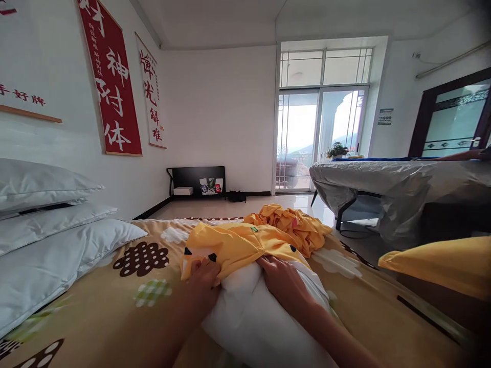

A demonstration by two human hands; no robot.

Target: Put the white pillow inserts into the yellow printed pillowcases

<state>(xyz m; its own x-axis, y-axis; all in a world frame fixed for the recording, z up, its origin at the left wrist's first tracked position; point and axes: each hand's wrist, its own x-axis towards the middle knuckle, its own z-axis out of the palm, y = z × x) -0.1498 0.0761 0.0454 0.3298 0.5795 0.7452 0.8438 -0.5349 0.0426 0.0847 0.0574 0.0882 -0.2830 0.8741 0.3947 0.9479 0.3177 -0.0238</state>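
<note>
Here, white pillow (249,312) on the patterned bedspread (95,312), yellow pillowcase (233,245) over its far end, left hand (205,280) pinching the case's hem, right hand (283,278) fingers together at that hem, grip unclear, stacked pillows (46,225) left.

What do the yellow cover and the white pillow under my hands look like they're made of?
The yellow cover: soft matte fabric, likely cotton or polyester; it bunches in loose folds. The white pillow: smooth matte cloth over soft filling, judging by its puffy bulge; the fibre cannot be told.
</note>
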